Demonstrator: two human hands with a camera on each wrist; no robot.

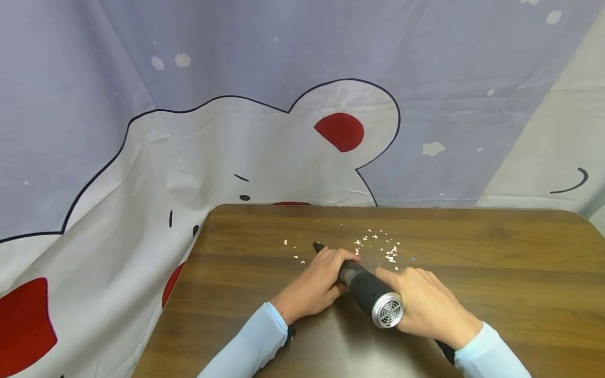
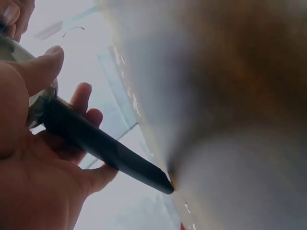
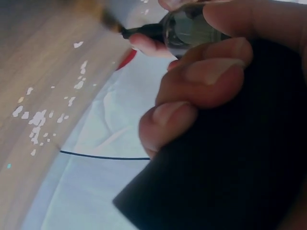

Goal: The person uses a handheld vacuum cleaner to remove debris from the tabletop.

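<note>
A black handheld vacuum cleaner (image 1: 369,290) with a silver vented end points away from me over the table, its vent toward me. My left hand (image 1: 313,287) holds it near the front, thumb and fingers around the clear dust cup and the base of the narrow black nozzle (image 2: 110,148). Farther back, my right hand (image 1: 432,304) grips the black body, its fingers curled around it in the right wrist view. The nozzle tip is at the tabletop, left of the scattered white paper scraps (image 1: 391,256); whether it touches the wood is unclear.
The brown wooden table (image 1: 510,294) has rounded far corners. Behind it and along its left side hangs a printed curtain (image 1: 227,142). A few stray scraps lie left of the nozzle, and a tiny blue speck (image 1: 414,259) sits right of the main scatter.
</note>
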